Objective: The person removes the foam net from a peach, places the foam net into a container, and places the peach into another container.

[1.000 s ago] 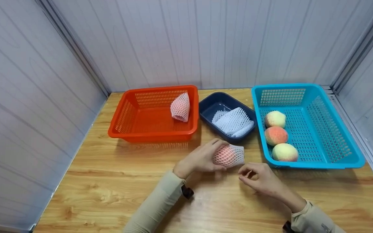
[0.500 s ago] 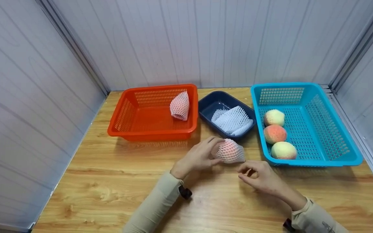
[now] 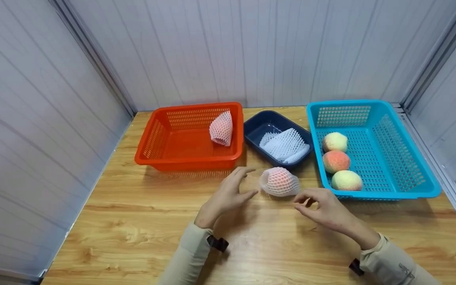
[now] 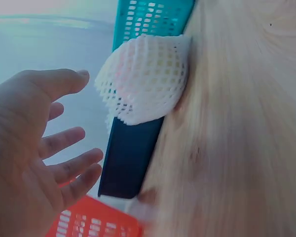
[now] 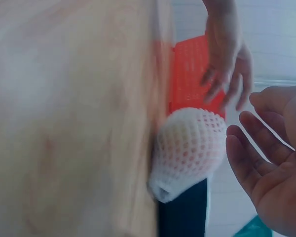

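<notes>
Sitting on the bench (image 3: 133,229) in front of the navy tray (image 3: 256,130), the peach (image 3: 281,181) I watch wears a white foam net (image 4: 143,81). Pink shows through the mesh from above; my wrist views add a pale yellowish side. The net flares loosely toward my left grip (image 3: 226,196) and tapers to a stubby end toward my right grip (image 3: 327,209). The left is spread wide, apart from it; the right, loosely curled, holds nothing just beside.
</notes>
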`<control>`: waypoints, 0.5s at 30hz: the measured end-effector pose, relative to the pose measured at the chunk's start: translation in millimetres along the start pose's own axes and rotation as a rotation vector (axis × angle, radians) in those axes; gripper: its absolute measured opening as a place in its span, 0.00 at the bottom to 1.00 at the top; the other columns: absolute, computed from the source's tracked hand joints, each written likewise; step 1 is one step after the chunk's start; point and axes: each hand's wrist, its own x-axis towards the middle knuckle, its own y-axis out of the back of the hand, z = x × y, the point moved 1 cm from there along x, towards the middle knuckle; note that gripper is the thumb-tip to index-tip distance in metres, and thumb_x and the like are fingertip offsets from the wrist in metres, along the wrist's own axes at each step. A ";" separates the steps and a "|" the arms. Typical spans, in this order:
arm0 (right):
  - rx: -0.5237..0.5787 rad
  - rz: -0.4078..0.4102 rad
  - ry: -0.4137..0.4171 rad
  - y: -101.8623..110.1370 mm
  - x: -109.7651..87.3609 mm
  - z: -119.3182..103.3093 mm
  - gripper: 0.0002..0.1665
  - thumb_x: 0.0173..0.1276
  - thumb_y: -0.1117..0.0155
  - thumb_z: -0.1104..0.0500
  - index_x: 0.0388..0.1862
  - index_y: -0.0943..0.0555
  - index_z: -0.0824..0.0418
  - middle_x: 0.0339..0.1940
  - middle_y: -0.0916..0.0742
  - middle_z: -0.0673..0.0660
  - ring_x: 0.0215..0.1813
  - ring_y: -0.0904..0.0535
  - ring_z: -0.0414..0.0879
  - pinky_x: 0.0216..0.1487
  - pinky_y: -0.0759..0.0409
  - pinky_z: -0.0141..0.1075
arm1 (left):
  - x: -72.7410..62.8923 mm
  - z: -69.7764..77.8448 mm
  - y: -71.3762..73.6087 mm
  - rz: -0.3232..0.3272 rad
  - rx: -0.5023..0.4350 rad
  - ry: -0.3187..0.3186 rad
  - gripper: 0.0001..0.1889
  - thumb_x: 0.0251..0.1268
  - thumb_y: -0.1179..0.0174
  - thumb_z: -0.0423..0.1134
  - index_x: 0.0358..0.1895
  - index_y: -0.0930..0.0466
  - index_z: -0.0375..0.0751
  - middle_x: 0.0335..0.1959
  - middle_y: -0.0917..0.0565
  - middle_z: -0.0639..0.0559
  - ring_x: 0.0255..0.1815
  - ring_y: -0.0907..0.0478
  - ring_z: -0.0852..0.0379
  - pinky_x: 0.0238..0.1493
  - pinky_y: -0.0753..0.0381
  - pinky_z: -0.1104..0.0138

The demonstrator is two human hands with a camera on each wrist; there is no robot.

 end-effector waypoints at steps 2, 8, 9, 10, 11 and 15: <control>-0.032 0.032 0.004 9.3 2.6 -3.8 0.09 0.60 0.30 0.67 0.35 0.16 0.54 0.32 0.14 0.46 0.33 0.19 0.39 0.32 0.18 0.36 | -6.0 -2.0 3.5 0.025 -0.068 0.031 0.30 0.60 0.32 0.38 0.66 0.32 0.43 0.59 0.25 0.50 0.57 0.27 0.51 0.58 0.27 0.58; -0.058 0.140 -0.011 39.4 13.4 -15.5 0.09 0.58 0.29 0.69 0.35 0.16 0.58 0.33 0.15 0.46 0.33 0.19 0.40 0.33 0.18 0.34 | -18.1 -9.1 8.6 0.129 -0.320 0.122 0.26 0.61 0.33 0.34 0.62 0.29 0.43 0.56 0.23 0.49 0.54 0.25 0.44 0.51 0.24 0.45; -0.059 0.155 -0.022 42.9 13.8 -16.6 0.10 0.58 0.29 0.70 0.35 0.16 0.57 0.33 0.15 0.46 0.33 0.19 0.40 0.34 0.18 0.34 | -19.9 -10.2 7.8 0.136 -0.355 0.137 0.25 0.61 0.33 0.33 0.62 0.28 0.43 0.56 0.22 0.48 0.54 0.25 0.42 0.50 0.24 0.44; -0.064 0.167 -0.028 45.7 14.9 -16.7 0.11 0.58 0.28 0.70 0.35 0.16 0.56 0.33 0.15 0.46 0.33 0.19 0.40 0.34 0.18 0.33 | -21.6 -11.6 7.4 0.142 -0.378 0.153 0.25 0.61 0.33 0.33 0.62 0.28 0.42 0.55 0.22 0.46 0.54 0.25 0.41 0.50 0.24 0.44; -0.070 0.176 -0.032 48.1 15.7 -16.7 0.11 0.57 0.28 0.70 0.36 0.16 0.56 0.33 0.14 0.46 0.34 0.18 0.40 0.35 0.18 0.33 | -23.3 -12.8 6.9 0.148 -0.405 0.169 0.25 0.61 0.33 0.33 0.61 0.28 0.42 0.55 0.22 0.45 0.54 0.25 0.39 0.50 0.25 0.43; -0.084 0.224 -0.045 54.8 13.5 -13.6 0.12 0.56 0.27 0.71 0.36 0.15 0.57 0.34 0.14 0.48 0.34 0.18 0.41 0.36 0.19 0.30 | -28.3 -16.3 2.2 0.188 -0.526 0.216 0.24 0.62 0.36 0.29 0.62 0.29 0.37 0.56 0.23 0.39 0.55 0.27 0.32 0.51 0.24 0.45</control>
